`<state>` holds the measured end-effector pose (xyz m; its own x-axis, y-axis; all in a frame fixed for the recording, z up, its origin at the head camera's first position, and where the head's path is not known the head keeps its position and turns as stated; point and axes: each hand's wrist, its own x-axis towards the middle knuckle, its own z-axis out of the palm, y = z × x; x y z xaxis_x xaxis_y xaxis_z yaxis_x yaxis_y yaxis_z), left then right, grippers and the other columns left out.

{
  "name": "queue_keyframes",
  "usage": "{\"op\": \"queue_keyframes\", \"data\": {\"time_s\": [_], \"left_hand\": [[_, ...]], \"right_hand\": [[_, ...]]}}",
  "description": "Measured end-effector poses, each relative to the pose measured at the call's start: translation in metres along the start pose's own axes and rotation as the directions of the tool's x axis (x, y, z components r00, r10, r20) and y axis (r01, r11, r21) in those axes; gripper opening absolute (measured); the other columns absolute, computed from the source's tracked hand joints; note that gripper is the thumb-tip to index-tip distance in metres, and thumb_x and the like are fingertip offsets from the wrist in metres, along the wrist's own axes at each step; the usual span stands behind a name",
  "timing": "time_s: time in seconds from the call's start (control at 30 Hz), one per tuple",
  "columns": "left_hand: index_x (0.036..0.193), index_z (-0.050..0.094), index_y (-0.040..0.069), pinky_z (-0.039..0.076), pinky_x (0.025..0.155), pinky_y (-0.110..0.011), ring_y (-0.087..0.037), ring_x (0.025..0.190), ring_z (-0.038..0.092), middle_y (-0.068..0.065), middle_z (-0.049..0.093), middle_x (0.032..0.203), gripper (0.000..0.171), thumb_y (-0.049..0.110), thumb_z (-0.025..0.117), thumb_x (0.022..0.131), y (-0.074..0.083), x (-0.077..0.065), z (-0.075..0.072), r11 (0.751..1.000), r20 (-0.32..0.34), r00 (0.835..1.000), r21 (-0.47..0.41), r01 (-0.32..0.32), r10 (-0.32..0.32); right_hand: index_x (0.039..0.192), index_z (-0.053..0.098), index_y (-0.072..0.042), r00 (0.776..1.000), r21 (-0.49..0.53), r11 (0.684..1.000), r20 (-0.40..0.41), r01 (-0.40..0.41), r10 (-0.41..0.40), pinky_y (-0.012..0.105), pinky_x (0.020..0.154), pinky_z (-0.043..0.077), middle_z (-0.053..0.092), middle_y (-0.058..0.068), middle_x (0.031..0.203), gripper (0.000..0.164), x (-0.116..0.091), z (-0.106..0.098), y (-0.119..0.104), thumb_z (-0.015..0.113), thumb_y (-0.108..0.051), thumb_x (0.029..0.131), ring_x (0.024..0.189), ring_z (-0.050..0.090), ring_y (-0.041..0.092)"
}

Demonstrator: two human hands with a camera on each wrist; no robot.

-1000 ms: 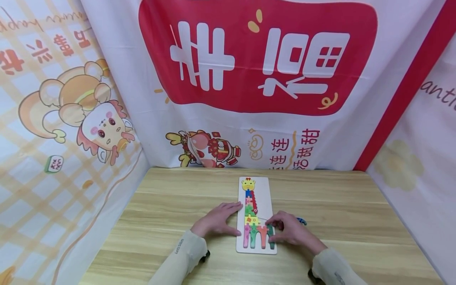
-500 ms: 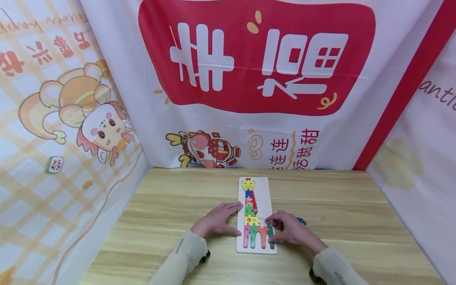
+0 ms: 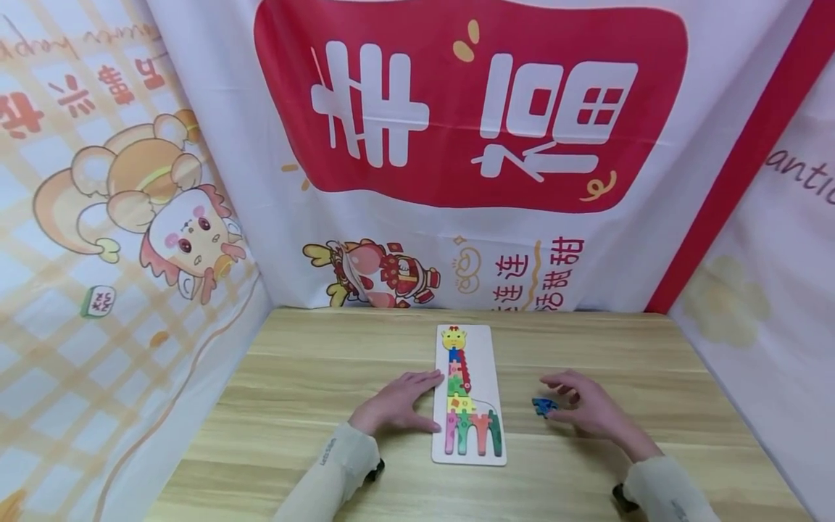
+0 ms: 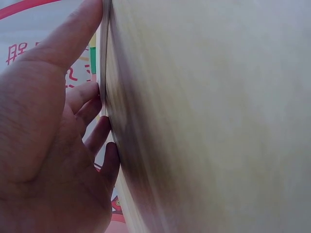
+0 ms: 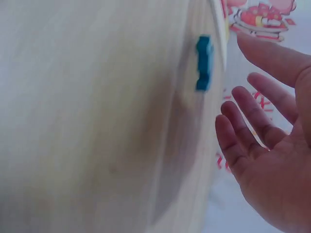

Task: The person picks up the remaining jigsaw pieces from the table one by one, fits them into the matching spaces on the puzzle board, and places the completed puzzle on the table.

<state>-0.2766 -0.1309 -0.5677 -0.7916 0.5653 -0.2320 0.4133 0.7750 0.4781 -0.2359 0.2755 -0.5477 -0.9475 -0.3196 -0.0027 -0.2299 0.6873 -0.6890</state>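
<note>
A white puzzle board (image 3: 483, 362) lies upright on the table, filled with colourful giraffe pieces: a yellow head (image 3: 454, 338), a neck, a yellow body piece (image 3: 460, 404) and several legs. One outlined space at the right of the body shows bare board. My left hand (image 3: 401, 402) rests at the board's left edge, thumb and fingers spread and touching it. My right hand (image 3: 587, 409) is off the board to the right, thumb and index finger apart around a loose blue puzzle piece (image 3: 543, 407). In the right wrist view that piece (image 5: 204, 63) lies on the table, apart from the fingers.
The wooden table (image 3: 313, 362) meets a white fabric backdrop (image 3: 293, 239) with red printing at its far edge. Printed cloth walls (image 3: 65, 304) stand along both sides.
My right hand has left the green leg at the board's right side and moved right to the blue piece, which now shows more fully. The left hand stays put.
</note>
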Motion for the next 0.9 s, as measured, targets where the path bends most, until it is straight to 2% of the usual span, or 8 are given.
{"op": "queue_keyframes", "data": {"time_s": [0.17,0.33,0.47,0.63,0.8,0.9], "left_hand": [[0.165,0.027,0.034,0.026,0.126,-0.058,-0.027,0.159,0.024,0.011,0.024,0.172,0.102,0.070,0.075,0.082,0.004,-0.001,-0.004,1.000,0.002,1.000,-0.002,-0.002,0.002],[0.165,0.027,0.033,0.025,0.126,-0.058,-0.028,0.159,0.023,0.011,0.024,0.172,0.102,0.070,0.075,0.082,0.003,-0.002,-0.004,1.000,0.001,1.000,-0.003,-0.007,0.007],[0.165,0.027,0.033,0.024,0.126,-0.058,-0.028,0.159,0.022,0.012,0.023,0.172,0.102,0.071,0.074,0.082,0.002,-0.003,0.001,1.000,0.012,1.000,-0.006,-0.018,0.018],[0.164,0.028,0.033,0.026,0.126,-0.058,-0.027,0.158,0.025,0.012,0.023,0.172,0.103,0.072,0.074,0.081,0.000,-0.002,0.004,1.000,0.003,1.000,0.005,-0.023,0.023],[0.164,0.028,0.033,0.027,0.125,-0.058,-0.027,0.158,0.026,0.012,0.024,0.172,0.105,0.072,0.074,0.079,-0.001,-0.001,0.002,0.999,-0.014,0.999,0.022,-0.030,0.031],[0.164,0.028,0.034,0.027,0.125,-0.058,-0.027,0.158,0.026,0.012,0.024,0.172,0.105,0.073,0.074,0.079,-0.002,-0.001,0.001,0.999,-0.012,0.999,0.023,-0.030,0.031]], "right_hand": [[0.140,0.064,-0.012,0.997,-0.017,1.000,0.079,-0.013,0.015,0.025,0.077,0.051,0.064,0.007,0.124,0.067,-0.003,-0.003,0.011,0.090,-0.028,0.080,0.099,0.058,0.020],[0.136,0.067,-0.017,0.995,-0.074,0.997,0.104,0.013,-0.005,0.031,0.084,0.050,0.061,0.004,0.120,0.061,-0.001,0.005,0.008,0.089,-0.032,0.081,0.101,0.056,0.018],[0.125,0.073,-0.022,0.996,-0.132,0.991,0.084,0.025,-0.014,0.034,0.087,0.051,0.059,0.001,0.115,0.047,0.000,0.015,0.006,0.089,-0.027,0.080,0.099,0.056,0.015],[0.110,0.075,-0.024,0.998,-0.146,0.989,0.052,-0.018,0.025,0.031,0.081,0.050,0.060,-0.001,0.107,0.032,0.001,0.020,0.001,0.088,-0.021,0.081,0.092,0.055,0.014],[0.110,0.073,-0.021,0.998,-0.122,0.991,0.021,-0.054,0.057,0.029,0.077,0.051,0.064,-0.003,0.103,0.028,0.005,0.019,-0.002,0.085,-0.022,0.085,0.089,0.057,0.013],[0.117,0.071,-0.018,0.999,-0.092,0.995,-0.031,-0.039,0.036,0.029,0.079,0.052,0.067,-0.002,0.106,0.031,0.005,0.016,-0.003,0.082,-0.024,0.089,0.093,0.059,0.013]]}}
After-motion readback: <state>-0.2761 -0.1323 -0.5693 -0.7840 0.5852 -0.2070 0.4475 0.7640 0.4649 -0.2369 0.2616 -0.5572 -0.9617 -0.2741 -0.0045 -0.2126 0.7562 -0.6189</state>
